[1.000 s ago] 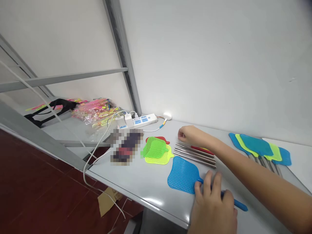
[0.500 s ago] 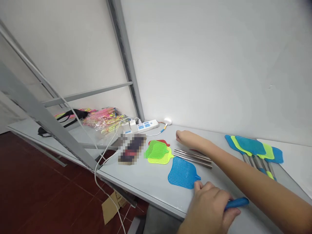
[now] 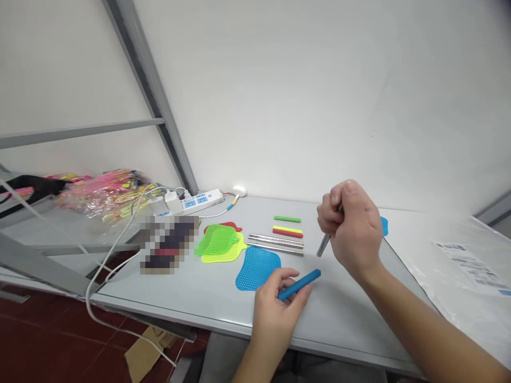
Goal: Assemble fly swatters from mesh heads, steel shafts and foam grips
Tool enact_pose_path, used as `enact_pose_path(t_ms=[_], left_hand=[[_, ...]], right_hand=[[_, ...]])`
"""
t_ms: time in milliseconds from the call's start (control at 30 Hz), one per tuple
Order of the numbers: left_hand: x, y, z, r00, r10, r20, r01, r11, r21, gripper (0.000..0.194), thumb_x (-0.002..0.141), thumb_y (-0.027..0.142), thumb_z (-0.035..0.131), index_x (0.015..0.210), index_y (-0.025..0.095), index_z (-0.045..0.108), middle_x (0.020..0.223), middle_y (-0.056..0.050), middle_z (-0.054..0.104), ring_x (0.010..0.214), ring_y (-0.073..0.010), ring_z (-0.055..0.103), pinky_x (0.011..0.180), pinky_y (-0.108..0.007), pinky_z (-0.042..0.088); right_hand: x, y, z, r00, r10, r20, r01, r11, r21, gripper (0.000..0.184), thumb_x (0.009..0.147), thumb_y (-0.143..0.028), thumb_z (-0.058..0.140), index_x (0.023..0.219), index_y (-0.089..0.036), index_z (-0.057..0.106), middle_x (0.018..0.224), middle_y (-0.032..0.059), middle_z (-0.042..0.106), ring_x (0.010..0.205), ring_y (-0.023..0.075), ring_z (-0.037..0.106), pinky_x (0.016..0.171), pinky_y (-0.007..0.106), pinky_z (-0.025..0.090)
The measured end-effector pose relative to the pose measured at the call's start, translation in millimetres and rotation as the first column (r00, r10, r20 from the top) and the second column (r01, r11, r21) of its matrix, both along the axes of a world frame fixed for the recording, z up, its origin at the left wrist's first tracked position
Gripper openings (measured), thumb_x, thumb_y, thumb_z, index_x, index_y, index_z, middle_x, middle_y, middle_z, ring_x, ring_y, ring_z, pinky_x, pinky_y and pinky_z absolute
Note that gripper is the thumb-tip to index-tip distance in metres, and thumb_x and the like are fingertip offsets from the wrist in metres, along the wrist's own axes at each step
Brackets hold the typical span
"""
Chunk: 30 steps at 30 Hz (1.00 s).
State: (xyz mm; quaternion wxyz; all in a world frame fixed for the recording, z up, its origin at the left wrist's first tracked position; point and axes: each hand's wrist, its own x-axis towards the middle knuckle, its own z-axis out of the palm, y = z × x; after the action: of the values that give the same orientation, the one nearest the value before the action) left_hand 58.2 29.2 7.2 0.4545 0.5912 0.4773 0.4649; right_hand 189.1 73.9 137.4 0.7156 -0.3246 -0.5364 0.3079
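My left hand (image 3: 275,306) pinches a blue handle tube (image 3: 299,285) between thumb and fingers, its far end tilted up to the right. My right hand (image 3: 353,229) is closed in a fist around a metal rod (image 3: 324,244), whose lower end points down above the table. Just left of my left hand lies a blue fly swatter head (image 3: 258,268), flat on the table. Further back are several metal rods (image 3: 277,243), side by side. Behind them lie a green handle tube (image 3: 287,218), a yellow handle tube (image 3: 288,229) and a red handle tube (image 3: 287,233).
Overlapping fly swatter heads, green (image 3: 217,239), yellow (image 3: 223,258) and red (image 3: 229,226), lie at the left. Beyond them are a power strip (image 3: 203,199) and cables. A blurred object (image 3: 170,247) lies near the left edge. White plastic sheeting (image 3: 443,266) covers the right side.
My right hand has lifted a metal rod from the group and come back to the right. My left hand has raised the blue handle tube off the table. The view has shifted.
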Motion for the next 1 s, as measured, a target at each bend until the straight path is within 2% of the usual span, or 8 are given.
enact_pose_path(t_ms=[100,200,300,400,533,667,833,1000], left_hand=[[1,-2,0.7,0.999,-0.039,0.011,0.04,0.999,-0.027,0.021,0.08,0.036,0.068,0.086,0.018,0.058,0.069,0.001,0.064,0.064,-0.0141,0.061,0.059,-0.023,0.047],[0,-2,4.4,0.999,-0.044,0.006,0.044,0.999,0.03,0.019,0.079,0.034,0.069,0.084,0.018,0.061,0.074,-0.001,0.066,0.071,-0.0155,0.063,0.065,-0.024,0.049],[-3,-2,8.0,0.999,0.021,0.024,-0.023,0.998,0.064,0.02,0.076,0.034,0.072,0.083,0.018,0.064,0.076,-0.001,0.066,0.074,-0.016,0.063,0.068,-0.025,0.05],[-5,-3,10.9,0.989,0.116,0.096,-0.12,0.992,0.032,0.023,0.072,0.036,0.075,0.081,0.017,0.065,0.073,-0.001,0.065,0.07,-0.015,0.062,0.065,-0.024,0.05],[-6,-6,14.0,0.963,0.192,0.192,-0.191,0.981,-0.023,0.022,0.067,0.033,0.079,0.077,0.017,0.067,0.073,-0.001,0.066,0.068,-0.0149,0.061,0.063,-0.024,0.049],[-5,-5,13.3,0.977,0.137,0.162,-0.138,0.99,-0.006,0.017,0.067,0.028,0.079,0.077,0.018,0.068,0.078,-0.002,0.067,0.074,-0.0161,0.062,0.067,-0.025,0.05],[-1,0,9.1,0.997,-0.021,-0.073,0.028,0.995,0.1,0.014,0.083,0.032,0.067,0.089,0.02,0.068,0.081,-0.002,0.065,0.073,-0.0151,0.058,0.067,-0.026,0.048],[19,0,13.2,0.943,-0.118,-0.31,0.213,0.932,0.294,0.015,0.096,0.023,0.045,0.1,0.021,0.059,0.112,-0.006,0.059,0.109,-0.0206,0.051,0.095,-0.036,0.042]], right_hand=[[4,-14,-11.4,0.983,0.067,-0.169,-0.08,0.994,-0.075,0.039,0.097,-0.049,0.039,0.068,-0.023,0.037,0.053,-0.009,0.021,0.042,0.0069,0.016,0.038,0.02,0.018],[5,-19,-26.3,0.96,0.062,-0.273,-0.095,0.99,-0.107,0.043,0.096,-0.053,0.038,0.066,-0.023,0.034,0.052,-0.0096,0.019,0.04,0.0067,0.014,0.037,0.019,0.018],[2,-21,-41.6,0.942,0.086,-0.324,-0.131,0.984,-0.121,0.044,0.096,-0.052,0.039,0.064,-0.022,0.035,0.051,-0.0094,0.021,0.041,0.0066,0.015,0.037,0.019,0.018],[1,-27,-51.2,0.94,0.112,-0.322,-0.149,0.984,-0.094,0.042,0.097,-0.046,0.041,0.062,-0.021,0.037,0.051,-0.0088,0.022,0.042,0.0065,0.017,0.039,0.02,0.017],[10,-39,-53.2,0.958,0.008,-0.286,-0.008,1.0,0.0,0.04,0.096,-0.034,0.043,0.059,-0.02,0.038,0.052,-0.0076,0.021,0.043,0.0072,0.019,0.043,0.022,0.018],[30,-49,-51.3,0.899,-0.183,-0.397,0.205,0.979,0.011,0.043,0.098,-0.036,0.035,0.057,-0.021,0.033,0.052,-0.0073,0.013,0.045,0.0085,0.009,0.041,0.024,0.015],[43,-60,-55.1,0.777,-0.373,-0.507,0.406,0.913,-0.05,0.045,0.097,-0.045,0.034,0.059,-0.022,0.028,0.052,-0.0074,0.007,0.043,0.0089,0.004,0.038,0.024,0.01],[40,-66,-67.8,0.738,-0.397,-0.546,0.439,0.896,-0.058,0.046,0.097,-0.047,0.034,0.059,-0.022,0.028,0.051,-0.0076,0.01,0.042,0.0087,0.007,0.038,0.023,0.014]])
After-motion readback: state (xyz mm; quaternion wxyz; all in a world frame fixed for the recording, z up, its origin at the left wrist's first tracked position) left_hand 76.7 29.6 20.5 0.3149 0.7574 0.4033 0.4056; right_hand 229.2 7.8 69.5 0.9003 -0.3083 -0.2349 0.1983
